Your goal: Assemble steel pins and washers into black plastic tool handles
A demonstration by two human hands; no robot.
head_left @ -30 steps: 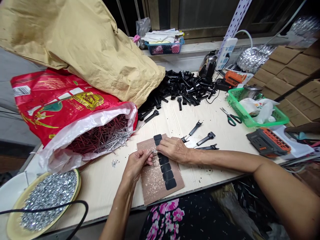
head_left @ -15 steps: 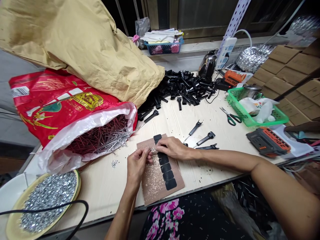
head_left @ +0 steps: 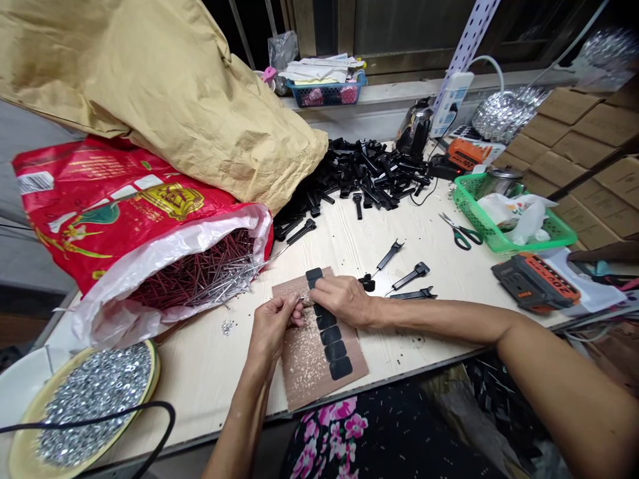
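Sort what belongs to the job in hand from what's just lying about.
Likely the job's:
pinched silvery part
brown board
black pads
black plastic pieces
red bag of rods
yellow dish of silver pieces

Seemingly just lying about:
scissors
green basket
blue basket
20V battery

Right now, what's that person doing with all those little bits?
The person's left hand pinches a small shiny piece over a brown board with a row of black squares. The right hand is beside it, its fingers close to the piece; their grip is hard to see. Black parts lie past the right arm, and a big black pile sits farther back.
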